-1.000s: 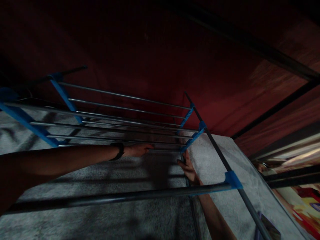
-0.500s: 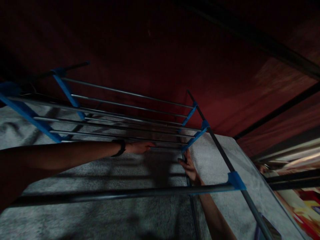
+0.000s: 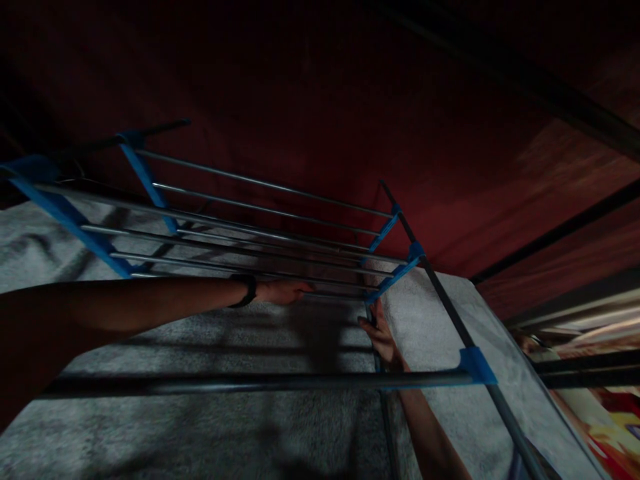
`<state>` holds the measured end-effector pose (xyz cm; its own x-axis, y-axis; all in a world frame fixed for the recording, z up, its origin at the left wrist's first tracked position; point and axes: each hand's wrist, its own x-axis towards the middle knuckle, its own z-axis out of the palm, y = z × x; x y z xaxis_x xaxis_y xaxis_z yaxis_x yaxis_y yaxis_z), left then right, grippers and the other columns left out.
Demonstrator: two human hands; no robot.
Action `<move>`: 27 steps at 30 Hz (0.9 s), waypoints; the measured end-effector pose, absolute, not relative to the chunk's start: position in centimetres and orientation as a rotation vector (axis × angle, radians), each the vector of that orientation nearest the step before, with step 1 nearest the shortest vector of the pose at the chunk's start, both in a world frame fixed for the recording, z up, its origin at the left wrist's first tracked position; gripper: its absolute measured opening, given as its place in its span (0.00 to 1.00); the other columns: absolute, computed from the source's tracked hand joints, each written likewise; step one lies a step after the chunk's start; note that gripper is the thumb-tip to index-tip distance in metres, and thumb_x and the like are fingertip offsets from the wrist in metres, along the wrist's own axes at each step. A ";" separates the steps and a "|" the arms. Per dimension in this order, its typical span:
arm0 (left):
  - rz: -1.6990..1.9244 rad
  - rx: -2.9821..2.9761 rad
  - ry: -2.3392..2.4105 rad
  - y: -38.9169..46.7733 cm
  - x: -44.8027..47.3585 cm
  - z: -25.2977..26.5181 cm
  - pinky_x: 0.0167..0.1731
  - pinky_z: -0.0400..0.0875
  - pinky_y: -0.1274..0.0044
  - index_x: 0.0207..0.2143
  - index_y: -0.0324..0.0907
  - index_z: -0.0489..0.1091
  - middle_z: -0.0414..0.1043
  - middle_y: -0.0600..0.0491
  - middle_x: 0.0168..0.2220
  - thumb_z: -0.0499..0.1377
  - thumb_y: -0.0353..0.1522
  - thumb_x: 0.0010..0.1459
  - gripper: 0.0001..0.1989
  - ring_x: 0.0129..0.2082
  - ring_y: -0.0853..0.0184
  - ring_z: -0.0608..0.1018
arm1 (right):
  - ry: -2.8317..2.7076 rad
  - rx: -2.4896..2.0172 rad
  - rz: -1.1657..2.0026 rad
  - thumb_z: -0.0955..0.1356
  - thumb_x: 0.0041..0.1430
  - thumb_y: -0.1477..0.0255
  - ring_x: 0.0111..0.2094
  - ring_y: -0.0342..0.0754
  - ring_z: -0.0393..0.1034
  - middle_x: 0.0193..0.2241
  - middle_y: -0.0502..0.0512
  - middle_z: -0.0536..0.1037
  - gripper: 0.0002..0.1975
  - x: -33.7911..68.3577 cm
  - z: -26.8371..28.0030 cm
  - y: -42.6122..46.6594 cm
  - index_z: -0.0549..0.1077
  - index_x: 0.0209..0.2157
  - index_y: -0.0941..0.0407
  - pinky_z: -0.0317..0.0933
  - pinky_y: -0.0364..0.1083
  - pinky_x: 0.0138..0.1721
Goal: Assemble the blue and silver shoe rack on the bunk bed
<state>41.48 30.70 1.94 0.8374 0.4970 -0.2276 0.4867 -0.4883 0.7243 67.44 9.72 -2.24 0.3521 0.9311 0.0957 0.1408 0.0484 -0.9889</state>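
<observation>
A rack of thin metal rods [image 3: 260,180] and blue plastic brackets [image 3: 80,227] lies tilted over a grey fleecy cover. My left hand [image 3: 284,292], below a black wristband [image 3: 245,291], is closed around the lowest near rod. To its right, my right hand [image 3: 384,337] is wrapped on a dark pole [image 3: 379,361] just under a blue end bracket [image 3: 395,279]. Its thumb lies across the pole, while the other fingers are partly hidden. A thicker bar [image 3: 250,383] crosses in front of my right forearm and ends in a blue joint [image 3: 477,365].
A dark red wall [image 3: 300,100] rises behind the rack. The grey cover [image 3: 210,433] spreads beneath it. Dark frame bars [image 3: 560,230] run at the right, with a colourful printed item [image 3: 617,427] at the lower right edge. The light is dim.
The rack's left end has shifted slightly right and up in view, and my left arm with it. Both hands keep their places on the rod and pole.
</observation>
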 end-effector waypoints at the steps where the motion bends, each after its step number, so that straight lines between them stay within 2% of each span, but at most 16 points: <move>1: 0.004 2.157 0.716 30.8 41.5 1.8 0.57 0.65 0.76 0.57 0.41 0.72 0.75 0.51 0.57 0.52 0.28 0.62 0.22 0.55 0.63 0.75 | -1.055 -1.398 0.818 0.72 0.55 0.62 0.71 0.55 0.43 0.71 0.51 0.52 0.45 67.6 -2.5 9.7 0.49 0.70 0.44 0.40 0.62 0.70; 7: -0.060 2.111 0.724 31.0 41.7 1.7 0.53 0.69 0.77 0.58 0.40 0.70 0.77 0.51 0.54 0.49 0.27 0.62 0.23 0.51 0.65 0.77 | -1.089 -1.381 0.821 0.72 0.56 0.61 0.72 0.54 0.42 0.71 0.49 0.51 0.45 68.1 -3.3 9.7 0.48 0.70 0.41 0.36 0.62 0.71; 12: -0.054 2.113 0.739 30.7 41.4 2.2 0.55 0.68 0.72 0.59 0.39 0.69 0.75 0.49 0.56 0.50 0.28 0.63 0.23 0.54 0.61 0.76 | -1.071 -1.407 0.851 0.71 0.58 0.60 0.72 0.53 0.39 0.72 0.47 0.47 0.45 68.0 -3.1 9.5 0.45 0.71 0.41 0.37 0.61 0.71; 16: -0.002 2.156 0.757 30.1 41.4 2.2 0.59 0.65 0.70 0.59 0.37 0.69 0.73 0.46 0.58 0.50 0.27 0.64 0.23 0.56 0.59 0.74 | -1.099 -1.384 0.853 0.71 0.58 0.61 0.72 0.53 0.40 0.71 0.48 0.51 0.44 67.8 -2.4 9.4 0.48 0.70 0.43 0.38 0.61 0.71; 20: 0.057 2.194 0.761 29.5 41.5 2.1 0.62 0.61 0.71 0.59 0.37 0.69 0.72 0.46 0.59 0.50 0.26 0.64 0.23 0.59 0.60 0.71 | -1.093 -1.348 0.857 0.72 0.57 0.62 0.72 0.54 0.42 0.70 0.47 0.54 0.43 67.8 -2.1 9.6 0.50 0.69 0.41 0.40 0.61 0.71; 24: 0.097 2.230 0.770 29.1 41.5 2.0 0.62 0.61 0.70 0.59 0.37 0.69 0.71 0.45 0.60 0.50 0.25 0.64 0.22 0.59 0.60 0.72 | -1.113 -1.361 0.882 0.71 0.58 0.62 0.72 0.54 0.40 0.70 0.48 0.53 0.44 67.9 -2.0 9.6 0.48 0.70 0.40 0.37 0.62 0.71; 27: 0.101 2.252 0.764 29.2 41.4 1.9 0.61 0.62 0.70 0.59 0.37 0.69 0.72 0.46 0.59 0.50 0.26 0.65 0.22 0.58 0.60 0.72 | -1.065 -1.381 0.885 0.73 0.55 0.61 0.72 0.55 0.40 0.69 0.49 0.55 0.45 67.9 -2.0 9.5 0.50 0.69 0.39 0.39 0.62 0.71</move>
